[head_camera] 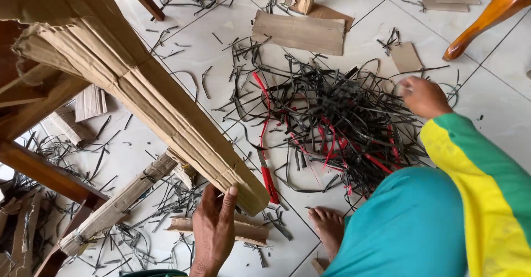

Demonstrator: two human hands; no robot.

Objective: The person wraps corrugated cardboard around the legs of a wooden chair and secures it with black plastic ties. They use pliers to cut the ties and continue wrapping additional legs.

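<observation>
- Crouching on a white tiled floor [498, 122], you work among cardboard scraps and cut strapping.
- Your left hand [214, 227] is closed round the near end of a long folded cardboard stack [144, 94], thumb pressed up against its edge. The stack slants up and away to the upper left.
- Your right hand [423, 96] reaches to the far right edge of a tangled pile of black and red plastic straps [332, 133], fingers curled. Whether it grips a strap cannot be told.
- Judging by this, the stack is steadied while a strap is sought.
- Freeing one strap from the tangle would call for a firm pinch and a slow pull.
- Your bare foot [327, 227] rests just beside the pile.
</observation>
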